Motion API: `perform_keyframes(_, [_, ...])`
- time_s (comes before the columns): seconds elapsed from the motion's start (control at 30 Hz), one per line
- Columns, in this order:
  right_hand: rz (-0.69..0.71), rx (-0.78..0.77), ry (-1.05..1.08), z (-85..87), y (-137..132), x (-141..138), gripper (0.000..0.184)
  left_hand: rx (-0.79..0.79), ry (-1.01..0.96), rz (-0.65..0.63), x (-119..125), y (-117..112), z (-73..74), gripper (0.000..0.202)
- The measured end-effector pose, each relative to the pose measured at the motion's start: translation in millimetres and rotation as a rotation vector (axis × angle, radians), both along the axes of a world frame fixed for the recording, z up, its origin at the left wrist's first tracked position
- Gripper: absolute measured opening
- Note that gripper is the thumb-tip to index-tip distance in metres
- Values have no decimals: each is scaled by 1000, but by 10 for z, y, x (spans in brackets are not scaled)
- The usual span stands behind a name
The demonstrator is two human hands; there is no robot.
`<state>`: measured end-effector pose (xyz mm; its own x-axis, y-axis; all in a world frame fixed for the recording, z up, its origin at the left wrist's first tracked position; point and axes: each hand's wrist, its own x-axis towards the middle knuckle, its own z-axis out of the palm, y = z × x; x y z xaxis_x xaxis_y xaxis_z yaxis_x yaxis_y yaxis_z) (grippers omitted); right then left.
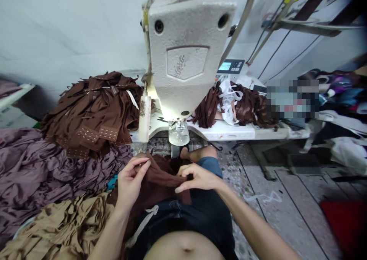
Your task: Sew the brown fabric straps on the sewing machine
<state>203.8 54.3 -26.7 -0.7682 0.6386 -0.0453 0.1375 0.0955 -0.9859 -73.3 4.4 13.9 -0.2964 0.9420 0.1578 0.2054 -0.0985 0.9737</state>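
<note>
Brown fabric (162,176) between both hands (132,181) (199,177)

The cast-metal head of an industrial sewing machine (183,57) stands at top centre over the tabletop (220,130). A pile of cut knit fabric strips (91,111) lies to its left on a heap of draped cloth (43,168), and a tangle of fabric strips and elastic tape (241,105) lies on the tabletop to its right. A piece of knit fabric (156,179) lies across the lap at bottom centre, just in front of the needle guard (178,134), while a heap of mixed clothing (338,99) sits at the right edge above the floor (286,191).
</note>
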Motion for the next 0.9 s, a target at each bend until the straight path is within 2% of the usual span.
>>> perform_keyframes(0.07, [-14, -92, -23, 168, 53, 297, 50, -6, -43, 63, 87, 81, -12, 29])
perform_keyframes(0.17, [-126, -174, -81, 339, 107, 666, 50, -37, -63, 89, 240, 190, -116, 34])
perform_keyframes(0.3, [-351, -206, -44, 403, 130, 835, 47, -27, -18, 44, 346, 286, -317, 36])
perform_keyframes(0.4, [-474, -207, -30, 386, 99, 711, 48, -13, 72, 22, 313, 281, -414, 36])
perform_keyframes(0.53, [-444, -213, -21, 358, -18, 382, 49, 24, 219, 8, 307, 143, -371, 27])
perform_keyframes(0.57, [-421, -219, -18, 356, -51, 296, 49, 34, 249, -49, 334, 97, -333, 24])
perform_keyframes(0.63, [-361, -229, -15, 363, -106, 143, 50, 18, 266, -258, 417, 19, -247, 27])
perform_keyframes(0.7, [-328, -197, -7, 381, -139, 32, 56, -67, 216, -484, 510, -23, -178, 47])
perform_keyframes(0.77, [-323, -128, -7, 406, -150, -33, 60, -181, 135, -585, 581, -24, -143, 57])
perform_keyframes(0.9, [-387, -81, 14, 431, -156, -62, 49, -269, 97, -581, 629, 26, -126, 21])
